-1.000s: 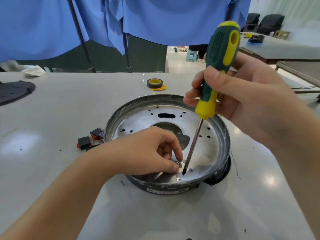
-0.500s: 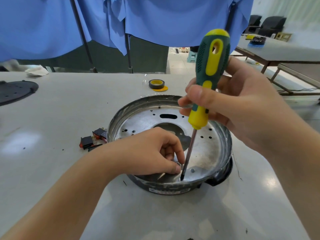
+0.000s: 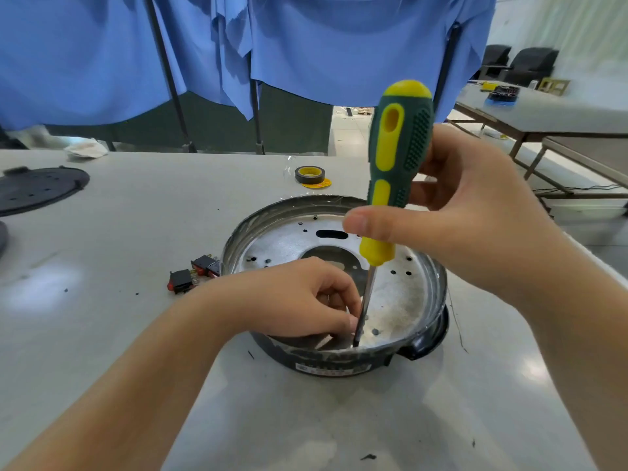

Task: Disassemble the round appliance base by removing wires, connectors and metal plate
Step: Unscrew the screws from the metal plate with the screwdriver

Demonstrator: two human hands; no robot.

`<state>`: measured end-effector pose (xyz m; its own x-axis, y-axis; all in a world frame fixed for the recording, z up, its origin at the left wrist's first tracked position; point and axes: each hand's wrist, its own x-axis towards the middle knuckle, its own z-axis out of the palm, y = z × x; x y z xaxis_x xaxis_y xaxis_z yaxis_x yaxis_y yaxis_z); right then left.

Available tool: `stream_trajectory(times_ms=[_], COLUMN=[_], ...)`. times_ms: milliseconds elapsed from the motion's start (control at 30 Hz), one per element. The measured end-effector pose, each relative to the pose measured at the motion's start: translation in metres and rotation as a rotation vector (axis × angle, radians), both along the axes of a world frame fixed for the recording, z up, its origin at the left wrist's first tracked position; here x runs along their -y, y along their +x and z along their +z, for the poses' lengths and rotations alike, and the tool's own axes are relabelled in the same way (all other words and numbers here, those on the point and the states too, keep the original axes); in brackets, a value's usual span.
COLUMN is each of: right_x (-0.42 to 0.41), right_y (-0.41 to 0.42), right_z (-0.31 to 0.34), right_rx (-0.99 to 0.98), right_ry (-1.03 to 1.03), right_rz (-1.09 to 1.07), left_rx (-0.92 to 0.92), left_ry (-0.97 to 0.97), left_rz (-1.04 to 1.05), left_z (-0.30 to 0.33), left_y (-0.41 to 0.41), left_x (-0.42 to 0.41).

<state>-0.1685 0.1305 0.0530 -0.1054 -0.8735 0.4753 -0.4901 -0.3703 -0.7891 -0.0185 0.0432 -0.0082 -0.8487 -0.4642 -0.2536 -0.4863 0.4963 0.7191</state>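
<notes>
The round appliance base (image 3: 343,363) sits on the white table, dark outside, with a silver perforated metal plate (image 3: 401,297) inside. My right hand (image 3: 469,226) grips a green and yellow screwdriver (image 3: 397,164) nearly upright; its tip (image 3: 356,344) rests on the plate near the front rim. My left hand (image 3: 299,297) reaches into the base with curled fingers, pinching something small beside the shaft; the thing itself is hidden.
Two red and black rocker switches (image 3: 195,271) lie left of the base. A roll of black tape (image 3: 310,175) sits behind it. A black perforated disc (image 3: 37,188) lies at far left. Blue cloths hang behind; another table (image 3: 543,113) stands at right.
The screwdriver has swung more upright and its tip has shifted left toward my left fingertips. My left hand stays in the base.
</notes>
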Motion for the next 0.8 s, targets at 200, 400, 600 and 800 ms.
stream_trajectory(times_ms=[200, 400, 600, 800], right_x=[-0.004, -0.003, -0.004, -0.005], right_y=[-0.003, -0.014, -0.018, -0.019], right_z=[0.004, 0.003, 0.002, 0.005], right_rx=[0.002, 0.169, 0.228, 0.161], right_ry=[0.039, 0.129, 0.189, 0.207], right_rz=[0.086, 0.318, 0.480, 0.395], left_rx=[0.023, 0.020, 0.011, -0.066], left_ry=[0.010, 0.057, 0.048, 0.109], left_rz=[-0.076, -0.170, -0.166, -0.115], left_z=[0.003, 0.007, 0.006, 0.008], left_y=[0.005, 0.007, 0.007, 0.009], left_x=[-0.002, -0.001, 0.000, 0.002])
